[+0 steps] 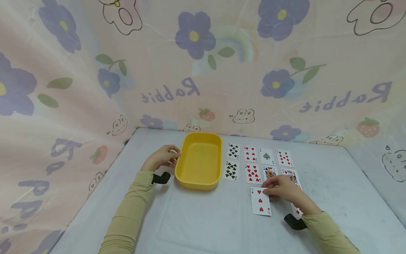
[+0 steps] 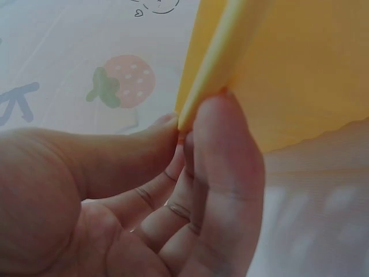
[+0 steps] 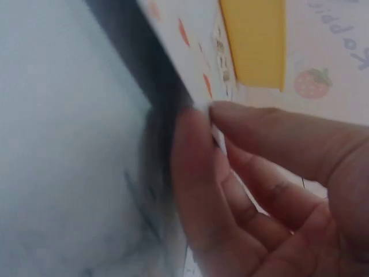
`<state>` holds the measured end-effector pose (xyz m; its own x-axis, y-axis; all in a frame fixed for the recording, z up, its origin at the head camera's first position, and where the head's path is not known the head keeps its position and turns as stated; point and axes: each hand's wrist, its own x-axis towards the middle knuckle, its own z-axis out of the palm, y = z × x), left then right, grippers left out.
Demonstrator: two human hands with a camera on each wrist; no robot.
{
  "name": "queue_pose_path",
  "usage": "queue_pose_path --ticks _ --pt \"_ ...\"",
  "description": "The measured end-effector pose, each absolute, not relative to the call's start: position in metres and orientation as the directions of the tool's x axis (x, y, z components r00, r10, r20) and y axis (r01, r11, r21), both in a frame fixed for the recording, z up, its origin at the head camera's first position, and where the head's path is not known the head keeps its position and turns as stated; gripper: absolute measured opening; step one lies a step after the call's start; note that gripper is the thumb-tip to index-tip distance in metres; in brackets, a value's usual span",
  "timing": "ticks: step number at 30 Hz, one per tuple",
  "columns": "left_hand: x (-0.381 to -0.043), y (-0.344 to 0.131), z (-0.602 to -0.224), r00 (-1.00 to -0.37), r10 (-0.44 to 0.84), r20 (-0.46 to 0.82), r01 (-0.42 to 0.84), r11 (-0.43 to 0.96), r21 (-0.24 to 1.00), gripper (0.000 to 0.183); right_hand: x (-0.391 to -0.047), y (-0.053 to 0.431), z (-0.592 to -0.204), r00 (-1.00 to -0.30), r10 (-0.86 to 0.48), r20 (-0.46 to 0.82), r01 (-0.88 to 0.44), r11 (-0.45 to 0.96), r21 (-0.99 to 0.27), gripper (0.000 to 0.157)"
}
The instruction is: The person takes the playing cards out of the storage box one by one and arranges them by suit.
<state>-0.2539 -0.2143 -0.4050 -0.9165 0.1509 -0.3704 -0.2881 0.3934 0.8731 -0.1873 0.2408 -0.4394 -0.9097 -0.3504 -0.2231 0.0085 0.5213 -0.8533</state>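
My left hand (image 1: 161, 157) pinches the left rim of a yellow plastic tray (image 1: 200, 186). The left wrist view shows thumb and forefinger on either side of the tray's edge (image 2: 210, 63). In my right hand (image 1: 283, 192), a three of hearts playing card (image 1: 260, 201) is pinched between thumb and forefinger at its upper right edge. Seen from the right wrist, the card (image 3: 181, 34) is nearly edge-on and lifted at least partly off the cloth. Under and behind the right hand lie a king card (image 1: 290, 174) and a partly hidden diamond card (image 1: 296, 211).
Face-up cards lie in rows right of the tray, among them club cards (image 1: 231, 171), heart cards (image 1: 253, 173), an ace of spades (image 1: 266, 156) and a diamond card (image 1: 284, 158). White cloth (image 1: 196, 225) covers the table. A printed curtain (image 1: 222, 88) rises behind and at both sides.
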Motion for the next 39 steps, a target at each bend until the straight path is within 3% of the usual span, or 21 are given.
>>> queue_pose_path --ticks 6,15,39 --pt "-0.254 -0.214 -0.405 -0.916 0.153 -0.371 -0.291 0.384 0.876 0.020 -0.190 0.237 -0.444 -0.933 -0.291 -0.213 0.016 0.556 -0.831 0.018" --pt "-0.253 -0.214 -0.404 -0.915 0.143 -0.377 -0.299 0.385 0.873 0.019 -0.189 0.229 -0.443 -0.956 -0.258 -0.137 -0.079 0.680 -0.729 0.015" --pt "-0.250 -0.212 -0.403 -0.919 0.128 -0.373 -0.302 0.378 0.875 0.020 -0.185 0.222 -0.440 -0.968 -0.211 -0.132 -0.067 0.730 -0.680 0.021"
